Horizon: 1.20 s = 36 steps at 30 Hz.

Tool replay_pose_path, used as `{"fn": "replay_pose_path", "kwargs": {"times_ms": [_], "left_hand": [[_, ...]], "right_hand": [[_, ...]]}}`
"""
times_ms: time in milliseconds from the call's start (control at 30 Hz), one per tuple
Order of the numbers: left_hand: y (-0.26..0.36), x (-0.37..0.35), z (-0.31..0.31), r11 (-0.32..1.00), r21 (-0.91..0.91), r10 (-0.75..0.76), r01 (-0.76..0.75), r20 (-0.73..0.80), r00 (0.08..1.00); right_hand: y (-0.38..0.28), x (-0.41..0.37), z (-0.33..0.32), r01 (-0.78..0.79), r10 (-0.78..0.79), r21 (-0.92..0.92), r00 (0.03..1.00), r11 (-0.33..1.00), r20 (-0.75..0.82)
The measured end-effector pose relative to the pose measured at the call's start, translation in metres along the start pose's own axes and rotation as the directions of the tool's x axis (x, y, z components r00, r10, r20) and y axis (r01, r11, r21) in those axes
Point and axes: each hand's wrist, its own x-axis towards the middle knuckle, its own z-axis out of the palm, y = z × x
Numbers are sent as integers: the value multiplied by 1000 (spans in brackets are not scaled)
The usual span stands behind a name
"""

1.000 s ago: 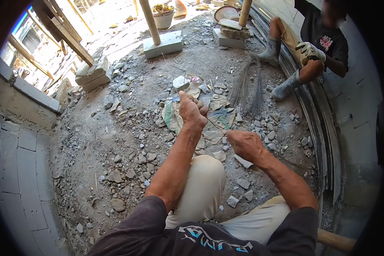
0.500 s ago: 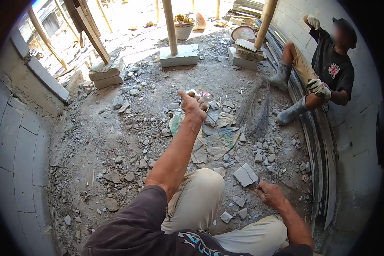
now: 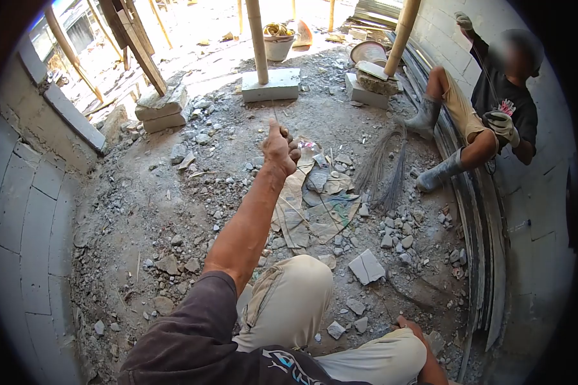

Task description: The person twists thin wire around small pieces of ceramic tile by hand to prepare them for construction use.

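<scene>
My left hand (image 3: 280, 153) reaches out over the rubble with its fingers curled closed around a thin wire (image 3: 275, 110), whose end sticks up past the thumb. A faint line of it seems to run down from that hand toward my right hand (image 3: 407, 322). The right hand is low beside my bent knee, fingers closed, mostly hidden behind the trouser leg; the wire appears to end there. Dark strands of wire (image 3: 414, 292) lie on the ground near it. Ahead, a larger bundle of thin wires (image 3: 386, 168) spreads beside a torn sack (image 3: 327, 212).
A co-worker in gloves and rubber boots (image 3: 444, 172) sits at the right on long stacked strips (image 3: 475, 250), handling thin strands. A broken block piece (image 3: 367, 267) and loose stones lie before me. Posts stand on blocks (image 3: 270, 85) behind; a bucket (image 3: 279, 47) is farther back.
My left hand has turned and closed more, shifting slightly left. My right hand has drawn down and back behind my knee. The co-worker's raised hand has moved up and left.
</scene>
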Motion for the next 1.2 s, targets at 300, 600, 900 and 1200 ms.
{"fn": "replay_pose_path", "kwargs": {"times_ms": [300, 600, 900, 1200], "left_hand": [[-41, -39, 12, 944, -65, -276, 324, 383, 881], [-56, -106, 66, 804, -237, -335, 545, 576, 745], [113, -69, 18, 921, 294, 165, -254, 297, 941], [71, -119, 31, 701, 666, -74, -254, 423, 903]], "right_hand": [[-17, 26, -35, 144, -88, -174, 951, 974, 297], [-275, 79, -125, 723, -783, 403, 621, 561, -23], [-262, 42, -186, 564, -540, 746, 774, 353, -330], [-205, 95, -181, 379, -492, -330, 775, 865, -398]]}}
